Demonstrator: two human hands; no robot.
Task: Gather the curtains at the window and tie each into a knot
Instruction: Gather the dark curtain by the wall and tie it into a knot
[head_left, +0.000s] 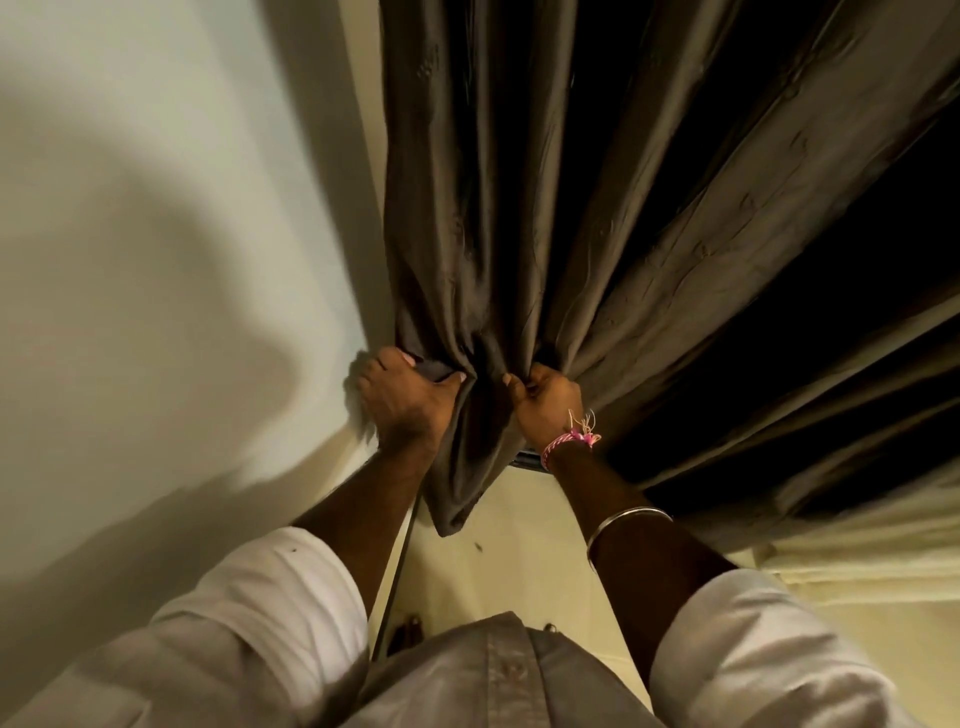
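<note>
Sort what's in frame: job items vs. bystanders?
Job: brown curtain, bunched; left hand and right hand, both gripping it.
Bystanders: wall, pale curtain, pink thread wristband, metal bangle.

A person seen from above wears a pale grey-white button-front shirt (498, 675), its long sleeves rolled up in thick cuffs near the elbows, leaving both forearms bare. The right wrist carries a pink-and-white twisted thread band (569, 441) with loose tasselled ends. Higher on that forearm sits a thin silver bangle (626, 522).
</note>
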